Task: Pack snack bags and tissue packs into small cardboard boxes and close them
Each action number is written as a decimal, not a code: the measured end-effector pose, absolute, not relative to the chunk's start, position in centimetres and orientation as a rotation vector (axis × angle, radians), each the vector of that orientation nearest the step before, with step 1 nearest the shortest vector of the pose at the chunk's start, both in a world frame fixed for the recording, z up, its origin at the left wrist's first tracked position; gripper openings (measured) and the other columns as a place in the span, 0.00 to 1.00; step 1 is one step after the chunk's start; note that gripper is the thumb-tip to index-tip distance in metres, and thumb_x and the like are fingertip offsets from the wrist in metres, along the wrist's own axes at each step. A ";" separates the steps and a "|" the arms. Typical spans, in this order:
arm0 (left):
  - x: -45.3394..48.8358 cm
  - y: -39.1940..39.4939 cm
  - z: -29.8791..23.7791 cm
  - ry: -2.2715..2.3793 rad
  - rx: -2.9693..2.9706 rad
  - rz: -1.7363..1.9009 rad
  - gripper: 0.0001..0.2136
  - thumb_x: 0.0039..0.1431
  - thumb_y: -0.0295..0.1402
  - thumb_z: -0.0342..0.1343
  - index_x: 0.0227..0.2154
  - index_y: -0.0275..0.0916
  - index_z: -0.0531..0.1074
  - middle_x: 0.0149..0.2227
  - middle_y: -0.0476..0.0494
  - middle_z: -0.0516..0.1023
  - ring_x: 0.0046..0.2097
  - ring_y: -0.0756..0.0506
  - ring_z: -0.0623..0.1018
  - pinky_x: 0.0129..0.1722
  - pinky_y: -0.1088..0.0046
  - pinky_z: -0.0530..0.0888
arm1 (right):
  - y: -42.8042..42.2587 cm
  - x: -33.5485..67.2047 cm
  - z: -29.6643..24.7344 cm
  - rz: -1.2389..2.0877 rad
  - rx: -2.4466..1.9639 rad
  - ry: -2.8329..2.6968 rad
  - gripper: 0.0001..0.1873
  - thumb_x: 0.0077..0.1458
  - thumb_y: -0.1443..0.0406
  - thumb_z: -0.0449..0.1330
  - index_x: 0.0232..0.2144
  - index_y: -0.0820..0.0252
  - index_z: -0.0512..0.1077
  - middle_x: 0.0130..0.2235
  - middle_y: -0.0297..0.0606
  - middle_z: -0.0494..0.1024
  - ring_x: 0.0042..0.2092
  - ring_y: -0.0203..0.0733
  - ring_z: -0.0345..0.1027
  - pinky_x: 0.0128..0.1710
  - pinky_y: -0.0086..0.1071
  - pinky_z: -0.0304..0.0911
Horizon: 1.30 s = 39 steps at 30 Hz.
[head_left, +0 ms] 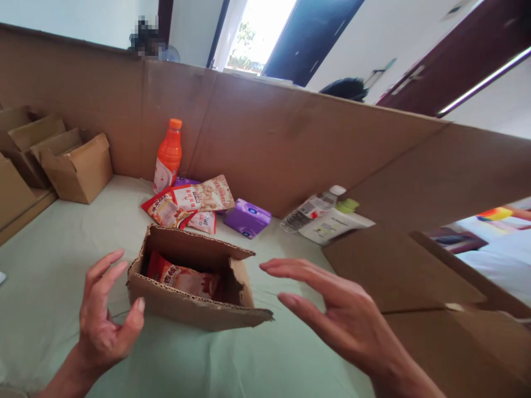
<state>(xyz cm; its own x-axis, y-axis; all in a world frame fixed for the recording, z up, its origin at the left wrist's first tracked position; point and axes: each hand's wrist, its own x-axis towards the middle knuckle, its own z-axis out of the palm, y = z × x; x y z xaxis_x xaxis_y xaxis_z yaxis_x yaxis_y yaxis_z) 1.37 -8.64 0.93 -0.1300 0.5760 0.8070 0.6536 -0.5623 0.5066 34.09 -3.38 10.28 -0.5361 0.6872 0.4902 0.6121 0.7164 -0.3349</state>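
Note:
An open-topped cardboard box [199, 313] stands on the pale green cloth, with a red snack packet [188, 281] lying inside. At the box's left end is my left hand [105, 312], open, its fingers curved and apart from the thumb; the thumb tip is close to the box wall, and I cannot tell if it touches. To the right of the box, my right hand [332, 309] hangs open, fingers stretched out toward the box and thumb apart, with nothing in it. Behind the box lie a red snack packet [168, 209], a Squirrel snack pouch [205, 193] and a purple tissue pack [248, 218].
An orange bottle [168, 157] stands at the back by a cardboard wall [265, 138]. A clear plastic bottle [307, 209] and a white tube with a green cap [332, 224] lie to the right. Several small cardboard boxes [83, 168] stand on the left.

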 end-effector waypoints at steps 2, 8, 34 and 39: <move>1.5 -8.6 0.4 -1.524 -2.097 -1.896 0.29 0.56 0.28 0.59 0.62 0.42 0.63 0.60 0.35 0.69 0.61 0.35 0.71 0.60 0.51 0.70 | -4.7 35.3 8.6 0.180 -1.021 -2.300 0.20 0.65 0.53 0.56 0.56 0.51 0.69 0.52 0.41 0.80 0.52 0.45 0.75 0.48 0.33 0.72; 2.0 -8.4 1.0 -1.692 -2.228 -1.802 0.22 0.63 0.33 0.56 0.59 0.40 0.64 0.44 0.41 0.81 0.49 0.42 0.80 0.54 0.60 0.76 | -5.9 32.8 3.5 0.234 -0.977 -2.277 0.24 0.66 0.55 0.55 0.62 0.50 0.61 0.51 0.41 0.79 0.53 0.47 0.72 0.50 0.40 0.71; 2.2 -5.9 1.3 -1.553 -2.335 -1.405 0.13 0.64 0.23 0.48 0.47 0.38 0.73 0.58 0.36 0.72 0.60 0.40 0.71 0.58 0.55 0.72 | -1.7 30.5 5.9 0.181 -0.919 -2.763 0.50 0.51 0.36 0.58 0.64 0.63 0.63 0.67 0.64 0.58 0.67 0.68 0.51 0.62 0.62 0.50; 1.5 -5.8 1.3 -1.589 -2.340 -1.401 0.12 0.65 0.27 0.47 0.46 0.40 0.74 0.58 0.37 0.72 0.59 0.39 0.73 0.58 0.55 0.72 | -0.9 28.6 7.6 0.300 -1.006 -2.873 0.49 0.46 0.45 0.67 0.66 0.55 0.61 0.67 0.59 0.57 0.65 0.66 0.53 0.61 0.57 0.51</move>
<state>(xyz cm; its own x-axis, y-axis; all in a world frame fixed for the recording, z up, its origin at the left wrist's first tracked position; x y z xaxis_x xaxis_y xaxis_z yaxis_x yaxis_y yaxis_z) 1.50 -5.79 1.27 0.0990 0.7529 0.6506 0.7397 -0.4930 0.4580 28.58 -0.95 7.61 -0.7804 0.6251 0.0130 0.6089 0.7646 -0.2113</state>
